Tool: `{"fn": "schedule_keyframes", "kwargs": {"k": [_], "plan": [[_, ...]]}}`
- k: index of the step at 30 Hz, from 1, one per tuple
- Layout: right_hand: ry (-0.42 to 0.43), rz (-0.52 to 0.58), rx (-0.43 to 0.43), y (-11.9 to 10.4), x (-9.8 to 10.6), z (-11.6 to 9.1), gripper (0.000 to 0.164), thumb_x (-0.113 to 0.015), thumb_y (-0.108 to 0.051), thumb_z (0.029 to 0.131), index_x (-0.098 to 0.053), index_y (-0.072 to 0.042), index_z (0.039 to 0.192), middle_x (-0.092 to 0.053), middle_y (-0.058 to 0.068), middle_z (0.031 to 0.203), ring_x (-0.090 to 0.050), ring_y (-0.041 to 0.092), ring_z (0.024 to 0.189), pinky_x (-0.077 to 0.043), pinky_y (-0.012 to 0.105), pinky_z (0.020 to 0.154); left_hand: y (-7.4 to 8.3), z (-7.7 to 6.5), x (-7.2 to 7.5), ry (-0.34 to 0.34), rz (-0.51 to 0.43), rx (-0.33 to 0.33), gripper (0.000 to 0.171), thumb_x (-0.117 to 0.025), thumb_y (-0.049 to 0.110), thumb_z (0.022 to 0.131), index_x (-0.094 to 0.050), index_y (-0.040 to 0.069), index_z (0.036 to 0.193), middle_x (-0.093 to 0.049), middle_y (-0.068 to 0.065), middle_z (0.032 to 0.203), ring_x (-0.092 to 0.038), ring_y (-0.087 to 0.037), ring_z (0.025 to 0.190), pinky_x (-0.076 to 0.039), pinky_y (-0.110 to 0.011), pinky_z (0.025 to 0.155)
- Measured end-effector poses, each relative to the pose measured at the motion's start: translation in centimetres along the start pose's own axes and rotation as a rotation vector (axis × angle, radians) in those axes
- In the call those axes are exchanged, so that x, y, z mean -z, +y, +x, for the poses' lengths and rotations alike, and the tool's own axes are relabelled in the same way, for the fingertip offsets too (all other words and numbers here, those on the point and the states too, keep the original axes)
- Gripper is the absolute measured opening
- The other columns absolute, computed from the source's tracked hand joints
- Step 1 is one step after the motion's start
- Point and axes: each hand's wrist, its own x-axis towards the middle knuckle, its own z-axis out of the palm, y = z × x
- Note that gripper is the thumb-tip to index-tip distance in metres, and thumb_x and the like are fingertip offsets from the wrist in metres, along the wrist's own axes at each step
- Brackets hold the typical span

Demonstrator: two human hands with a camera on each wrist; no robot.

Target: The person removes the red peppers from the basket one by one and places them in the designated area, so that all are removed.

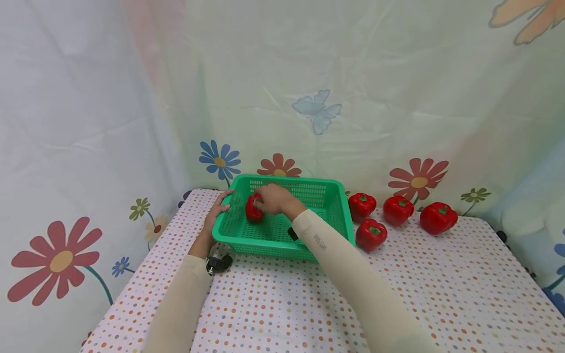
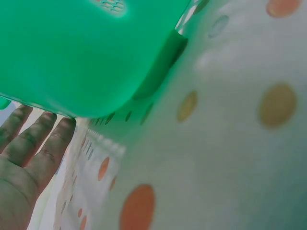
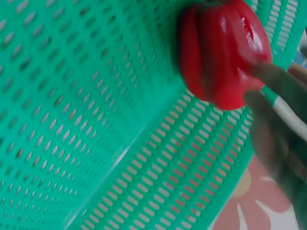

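Observation:
A green plastic basket (image 1: pixel 282 250) with slotted walls stands on the table. My left hand (image 1: pixel 215 214) lies along its left side. In the left wrist view, the straight fingers (image 2: pixel 48 143) have their tips right at the basket's rim. Inside the basket, toward its left end, is a red bell pepper (image 1: pixel 254 210). My right hand (image 1: pixel 274 198) reaches in over it with bent fingers at its upper part. The right wrist view shows the pepper (image 3: pixel 223 52) close to the basket wall, with blurred fingers (image 3: pixel 273 81) on its side.
Several more red bell peppers lie right of the basket, one (image 1: pixel 371 235) right beside its wall and another (image 1: pixel 438 218) farthest right. A dotted cloth covers the table (image 1: pixel 282 304). A flowered curtain (image 1: pixel 265 88) hangs behind the table.

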Motion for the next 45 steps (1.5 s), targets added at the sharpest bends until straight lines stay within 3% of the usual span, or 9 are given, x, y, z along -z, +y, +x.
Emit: {"fn": "schedule_keyframes", "kwargs": {"k": [3, 6, 11, 16, 20, 24, 28, 39, 45], "plan": [[0.122, -0.023, -0.141, 0.4, 0.4, 0.0, 0.035, -0.053, -0.029, 0.098, -0.062, -0.012, 0.127, -0.071, 0.004, 0.091, -0.062, 0.018, 0.074, -0.051, 0.033, 0.061, 0.2, 0.0, 0.3, 0.024, 0.006, -0.001, 0.057, -0.030, 0.007, 0.099, -0.018, 0.007, 0.155, -0.013, -0.015, 0.163, -0.026, -0.035, 0.141, -0.031, -0.045, 0.110], [0.158, -0.002, -0.224, 1.1, 0.3, 0.0, 0.039, -0.052, -0.031, 0.098, -0.058, -0.015, 0.134, -0.070, 0.005, 0.102, -0.065, 0.019, 0.086, -0.054, 0.035, 0.067, 0.2, 0.0, 0.6, 0.029, -0.005, 0.013, 0.057, -0.030, 0.008, 0.099, -0.018, 0.009, 0.155, -0.014, -0.014, 0.163, -0.026, -0.034, 0.141, -0.033, -0.041, 0.108], [0.097, 0.146, -0.295, 1.7, -0.4, -0.3, 0.055, -0.053, -0.038, 0.099, -0.047, -0.011, 0.146, -0.056, 0.013, 0.138, -0.053, 0.032, 0.125, -0.049, 0.047, 0.098, -0.1, 0.0, 0.5, 0.030, -0.025, 0.024, 0.057, -0.029, 0.009, 0.101, -0.016, 0.009, 0.156, -0.014, -0.015, 0.162, -0.024, -0.039, 0.142, -0.031, -0.048, 0.109], [0.014, 0.449, -0.486, 3.6, -1.4, -0.1, 0.066, -0.061, -0.048, 0.093, -0.048, -0.001, 0.138, -0.059, 0.015, 0.125, -0.057, 0.030, 0.110, -0.053, 0.044, 0.090, 0.1, 0.0, 0.0, 0.019, -0.011, 0.022, 0.056, -0.029, 0.008, 0.101, -0.017, 0.008, 0.156, -0.013, -0.016, 0.163, -0.026, -0.038, 0.140, -0.034, -0.044, 0.107], [-0.070, 0.662, -0.581, 5.0, -1.8, 0.2, 0.079, -0.069, -0.052, 0.085, -0.042, 0.000, 0.139, -0.054, 0.016, 0.129, -0.054, 0.032, 0.114, -0.055, 0.047, 0.090, 0.1, 0.2, 0.0, 0.021, 0.010, 0.016, 0.056, -0.030, 0.009, 0.100, -0.018, 0.008, 0.155, -0.013, -0.016, 0.162, -0.029, -0.035, 0.136, -0.039, -0.036, 0.102], [-0.137, 0.762, -0.585, 5.3, -1.9, 0.1, 0.087, -0.073, -0.051, 0.082, -0.034, -0.001, 0.140, -0.049, 0.018, 0.135, -0.050, 0.036, 0.123, -0.053, 0.049, 0.093, 0.2, 0.3, 0.0, 0.034, 0.023, 0.009, 0.057, -0.031, 0.009, 0.100, -0.020, 0.009, 0.155, -0.014, -0.016, 0.162, -0.031, -0.031, 0.135, -0.040, -0.031, 0.099], [-0.157, 0.762, -0.581, 5.3, -2.0, -0.1, 0.087, -0.073, -0.053, 0.081, -0.034, -0.002, 0.140, -0.049, 0.017, 0.135, -0.049, 0.036, 0.123, -0.053, 0.049, 0.094, 0.1, 0.2, 0.2, 0.033, 0.027, 0.013, 0.057, -0.031, 0.009, 0.100, -0.019, 0.009, 0.156, -0.013, -0.015, 0.163, -0.030, -0.031, 0.137, -0.040, -0.031, 0.100], [-0.171, 0.811, -0.552, 5.3, -2.1, -0.1, 0.069, -0.047, -0.048, 0.100, -0.034, -0.001, 0.148, -0.047, 0.022, 0.142, -0.047, 0.041, 0.128, -0.047, 0.053, 0.101, 0.2, 0.1, 0.3, 0.016, 0.008, 0.020, 0.058, -0.030, 0.009, 0.101, -0.015, 0.009, 0.156, -0.012, -0.016, 0.163, -0.028, -0.034, 0.138, -0.038, -0.038, 0.104], [-0.213, 0.810, -0.510, 5.4, -2.1, -0.1, 0.073, -0.056, -0.052, 0.095, -0.038, -0.001, 0.144, -0.049, 0.019, 0.139, -0.051, 0.039, 0.125, -0.049, 0.050, 0.099, 0.0, 0.2, 0.5, 0.009, -0.008, 0.021, 0.058, -0.030, 0.011, 0.101, -0.016, 0.010, 0.157, -0.013, -0.014, 0.163, -0.028, -0.033, 0.139, -0.039, -0.036, 0.103]]}}
